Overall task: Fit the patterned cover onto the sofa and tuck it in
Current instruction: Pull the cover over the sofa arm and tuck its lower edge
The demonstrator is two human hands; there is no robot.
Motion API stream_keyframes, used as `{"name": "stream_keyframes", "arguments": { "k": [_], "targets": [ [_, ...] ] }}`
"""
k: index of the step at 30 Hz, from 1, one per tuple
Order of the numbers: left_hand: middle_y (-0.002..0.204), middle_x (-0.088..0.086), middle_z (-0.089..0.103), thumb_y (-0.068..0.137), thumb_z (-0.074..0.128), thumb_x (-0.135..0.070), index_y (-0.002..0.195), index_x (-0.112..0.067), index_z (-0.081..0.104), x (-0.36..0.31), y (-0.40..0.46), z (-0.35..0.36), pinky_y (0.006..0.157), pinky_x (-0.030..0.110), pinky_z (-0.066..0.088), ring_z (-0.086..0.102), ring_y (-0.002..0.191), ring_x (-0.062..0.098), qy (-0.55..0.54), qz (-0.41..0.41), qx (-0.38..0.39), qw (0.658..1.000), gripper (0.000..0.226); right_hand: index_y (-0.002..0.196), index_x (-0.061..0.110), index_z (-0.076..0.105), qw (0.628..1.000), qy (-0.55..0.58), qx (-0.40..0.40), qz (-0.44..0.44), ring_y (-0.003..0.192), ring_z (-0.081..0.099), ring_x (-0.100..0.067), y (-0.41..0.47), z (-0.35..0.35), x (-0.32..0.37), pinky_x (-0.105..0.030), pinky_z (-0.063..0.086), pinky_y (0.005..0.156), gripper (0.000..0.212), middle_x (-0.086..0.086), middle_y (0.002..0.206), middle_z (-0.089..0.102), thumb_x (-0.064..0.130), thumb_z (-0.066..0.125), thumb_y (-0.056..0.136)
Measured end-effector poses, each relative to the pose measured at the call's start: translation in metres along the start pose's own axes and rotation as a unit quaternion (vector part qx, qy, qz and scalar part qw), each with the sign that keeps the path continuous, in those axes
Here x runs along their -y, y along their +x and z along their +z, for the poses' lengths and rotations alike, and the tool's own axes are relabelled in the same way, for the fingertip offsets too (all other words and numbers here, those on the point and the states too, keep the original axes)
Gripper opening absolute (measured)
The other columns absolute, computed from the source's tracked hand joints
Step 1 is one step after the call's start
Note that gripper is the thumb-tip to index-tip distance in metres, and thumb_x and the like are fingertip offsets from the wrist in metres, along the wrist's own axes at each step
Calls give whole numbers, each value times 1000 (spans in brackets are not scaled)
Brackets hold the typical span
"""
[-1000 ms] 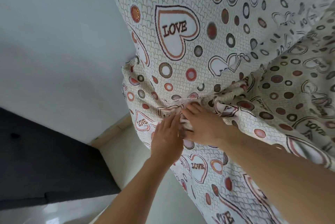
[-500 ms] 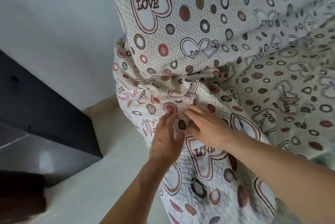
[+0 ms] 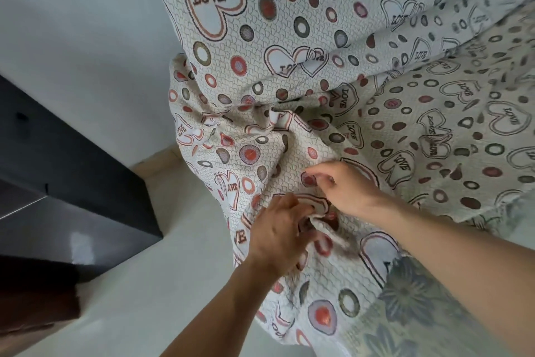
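A: What is the patterned cover (image 3: 289,47) looking like?

B: Cream quilted cloth, printed with hearts lettered LOVE and with red, brown and grey circles. It is draping over the sofa, filling the upper and right of the view; no bare sofa is showing.

A: Which way is it running?

B: Long axis is heading from the near left corner off to the far right. Folds are bunching at that corner, where back and seat meet, above the pale floor (image 3: 144,284).

A: The 2 hands?

B: Both are working close together on the corner. The left hand (image 3: 279,233) is pinching a fold of cover between curled fingers. The right hand (image 3: 344,187) is resting on the cloth just beside it, fingers bent; I cannot tell whether it is gripping anything.

A: Surroundings?

B: A grey wall (image 3: 72,38) and a dark cabinet (image 3: 72,165) are sitting at left.
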State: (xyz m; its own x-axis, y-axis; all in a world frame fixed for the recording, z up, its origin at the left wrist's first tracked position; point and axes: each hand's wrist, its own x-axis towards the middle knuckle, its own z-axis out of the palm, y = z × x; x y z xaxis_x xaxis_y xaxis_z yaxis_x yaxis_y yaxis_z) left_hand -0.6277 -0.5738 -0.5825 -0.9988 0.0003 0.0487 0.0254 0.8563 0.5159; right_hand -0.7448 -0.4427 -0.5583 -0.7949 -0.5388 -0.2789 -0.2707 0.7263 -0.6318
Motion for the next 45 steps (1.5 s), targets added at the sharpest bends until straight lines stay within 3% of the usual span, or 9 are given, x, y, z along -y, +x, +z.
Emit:
{"name": "stream_keyframes", "arguments": {
  "k": [4,10,16,19,23,28,35,40,45],
  "targets": [
    [77,-15,58,87,57,-35,91,-34,64,8,23,-26,59,25,42,58,82,13,-26,-207,-56,976,8,121,19,64,994,-28,-75,-77,94,61,-1,-8,-8,-13,-21,46,85,29,3,120,64,14,52,95],
    [93,12,71,93,53,-10,120,-15,50,57,59,-52,71,40,58,69,73,26,-366,-445,-210,790,28,117,11,61,935,-200,-208,-207,95,56,-20,-14,-18,-22,-42,51,76,38,-4,109,58,38,45,94],
    [129,-6,48,91,61,-41,145,-25,18,26,26,-40,102,37,36,48,119,14,-371,-231,-156,886,71,119,19,43,954,-201,-51,-215,73,53,-10,-21,-3,-23,-22,36,53,61,7,110,47,70,33,87],
    [103,-8,53,81,58,-64,113,-26,52,22,-8,-19,82,32,48,53,95,10,-177,-112,-186,960,50,105,23,42,965,-208,20,-161,90,53,-9,-20,5,-28,-22,40,60,36,8,123,45,56,45,91],
    [89,-17,51,62,61,-79,86,-31,56,8,-48,12,63,28,45,49,81,6,-13,12,17,1000,54,92,24,62,981,-161,49,-95,127,48,-8,-14,9,-27,-30,50,85,28,12,158,15,44,43,95],
    [87,-6,60,87,62,-33,86,-24,61,0,-52,28,59,30,47,54,77,17,-17,0,-89,996,9,102,20,69,957,-184,-29,-220,102,55,-11,-26,7,-30,-34,49,81,50,7,129,48,57,37,92],
    [74,3,59,99,45,-35,83,-18,51,-17,-42,13,65,36,43,57,74,28,-210,-241,-43,947,24,125,22,49,924,-293,-26,-243,101,52,-17,-70,12,-47,-33,47,87,56,1,120,49,40,72,77],
    [57,-10,51,88,63,-41,78,-18,59,-36,-61,-4,48,23,34,45,52,7,-268,-200,8,942,26,114,19,63,972,-162,-109,-134,79,61,-18,-99,6,-41,-27,47,65,31,0,106,66,5,63,85],
    [51,-20,52,73,75,-53,83,-31,69,-79,-105,-10,49,10,34,49,53,-4,-96,-159,133,974,25,55,22,42,984,-126,116,-41,40,33,-13,-138,-22,-35,-35,37,51,39,8,47,35,28,53,92]
  ]
}}
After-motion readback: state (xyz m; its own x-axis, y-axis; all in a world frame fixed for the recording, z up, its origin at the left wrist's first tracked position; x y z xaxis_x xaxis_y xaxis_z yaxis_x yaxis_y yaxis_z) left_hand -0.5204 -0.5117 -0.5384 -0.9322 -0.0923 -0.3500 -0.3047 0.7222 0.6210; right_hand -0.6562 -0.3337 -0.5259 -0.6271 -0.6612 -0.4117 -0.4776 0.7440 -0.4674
